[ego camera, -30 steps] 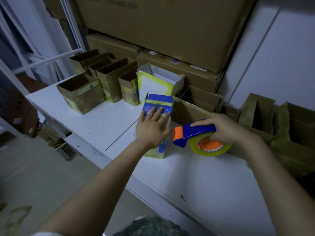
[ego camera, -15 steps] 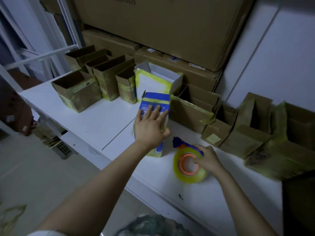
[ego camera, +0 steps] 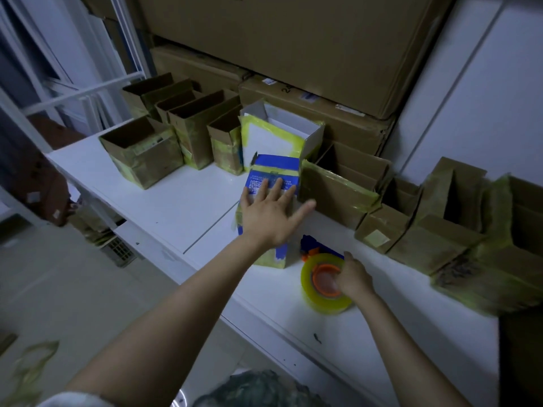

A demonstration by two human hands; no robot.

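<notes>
A blue and white box [ego camera: 274,171], taped with yellowish tape, stands on the white table [ego camera: 182,201]. My left hand [ego camera: 271,214] lies flat against its near face with the fingers straight and spread. A tape dispenser [ego camera: 321,277], with a blue handle, orange hub and a yellow-tinted roll of clear tape, lies on the table just right of the box. My right hand [ego camera: 354,277] rests on the roll's right side, fingers curled over it.
Open taped cardboard boxes [ego camera: 144,151] line the back left, with a white open box [ego camera: 282,133] behind the blue one. More taped brown boxes [ego camera: 440,218] crowd the right. Large cartons [ego camera: 293,39] are stacked against the wall. The table's front edge drops to the floor at left.
My right hand has lowered the tape dispenser from the box's side and laid it on the table. My left hand's fingers have spread wider on the box.
</notes>
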